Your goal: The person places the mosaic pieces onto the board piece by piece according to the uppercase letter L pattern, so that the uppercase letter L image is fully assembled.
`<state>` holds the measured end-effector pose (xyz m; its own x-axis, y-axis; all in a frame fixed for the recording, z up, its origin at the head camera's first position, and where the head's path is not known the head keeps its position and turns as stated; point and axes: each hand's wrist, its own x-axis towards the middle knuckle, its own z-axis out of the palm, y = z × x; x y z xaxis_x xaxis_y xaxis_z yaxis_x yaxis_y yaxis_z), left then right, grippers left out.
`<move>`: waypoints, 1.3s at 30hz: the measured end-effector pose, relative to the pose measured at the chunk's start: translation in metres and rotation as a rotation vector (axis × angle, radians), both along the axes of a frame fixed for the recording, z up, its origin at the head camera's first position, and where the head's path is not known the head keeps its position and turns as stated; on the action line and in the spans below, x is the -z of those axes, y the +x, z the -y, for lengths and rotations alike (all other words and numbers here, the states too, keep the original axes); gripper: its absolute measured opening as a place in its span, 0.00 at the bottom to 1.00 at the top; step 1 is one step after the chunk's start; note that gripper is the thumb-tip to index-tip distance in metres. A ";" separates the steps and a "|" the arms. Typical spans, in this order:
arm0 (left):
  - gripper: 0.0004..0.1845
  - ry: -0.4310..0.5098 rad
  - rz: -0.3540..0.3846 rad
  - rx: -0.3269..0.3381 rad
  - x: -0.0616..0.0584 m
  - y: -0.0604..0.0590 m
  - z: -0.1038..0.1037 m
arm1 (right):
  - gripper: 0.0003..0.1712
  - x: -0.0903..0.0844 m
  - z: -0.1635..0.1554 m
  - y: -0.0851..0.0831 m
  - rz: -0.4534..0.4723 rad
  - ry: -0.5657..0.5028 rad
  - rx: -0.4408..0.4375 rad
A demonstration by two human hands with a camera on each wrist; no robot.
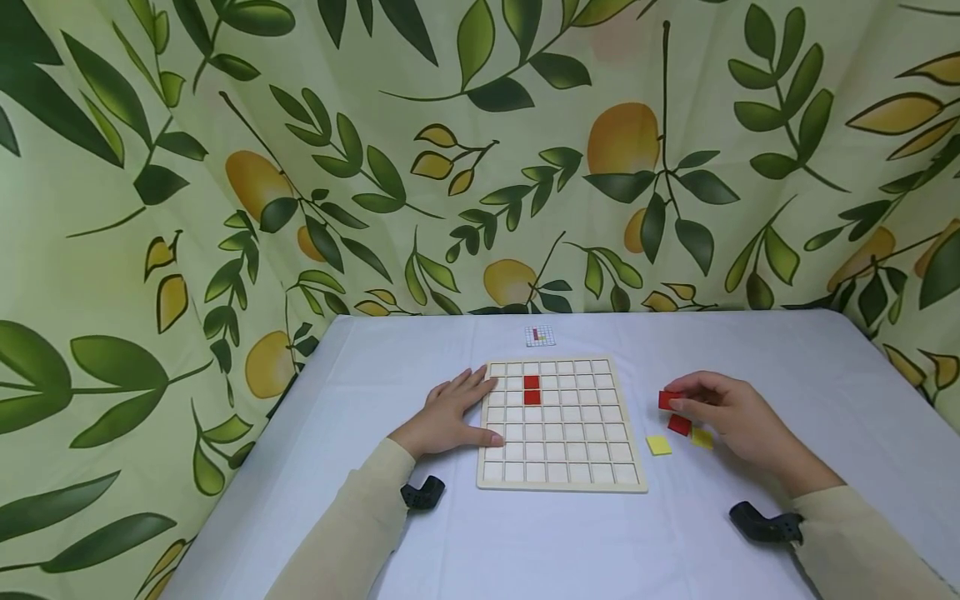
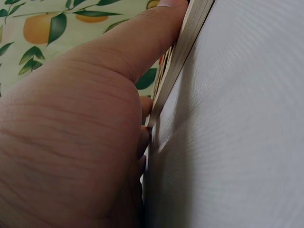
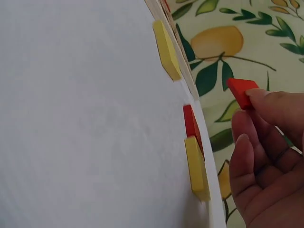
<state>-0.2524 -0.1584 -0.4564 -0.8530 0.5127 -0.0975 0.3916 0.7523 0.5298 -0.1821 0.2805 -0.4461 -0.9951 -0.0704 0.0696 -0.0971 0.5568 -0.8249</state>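
The fingertips of the right hand (image 1: 738, 421) pinch a red tile (image 3: 241, 91) raised above the table (image 1: 555, 542), right of the gridded board (image 1: 560, 432), near a second red tile (image 1: 679, 426) and two yellow tiles (image 1: 659, 445). The left hand (image 1: 448, 417), thumb spread from the fingers, touches the board's left edge. Two red squares (image 1: 532, 382) occupy adjacent board cells; a small printed card (image 1: 540, 336) lies beyond the far edge.

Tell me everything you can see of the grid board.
The grid board is pale, looks wooden and roughly square, with thin dividers forming rows of cells inside a narrow rim. It lies flat on the white cloth. Two red tiles fill neighbouring cells toward its far side. The left hand touches its left edge, thumb over the rim.
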 end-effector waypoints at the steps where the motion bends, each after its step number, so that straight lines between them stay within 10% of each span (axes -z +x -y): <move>1: 0.59 -0.001 -0.001 0.000 0.000 0.000 0.000 | 0.13 -0.001 0.002 0.000 -0.003 -0.002 -0.005; 39: 0.60 -0.008 0.015 -0.003 -0.001 -0.002 -0.001 | 0.05 -0.003 0.133 -0.018 -0.011 -0.130 -0.247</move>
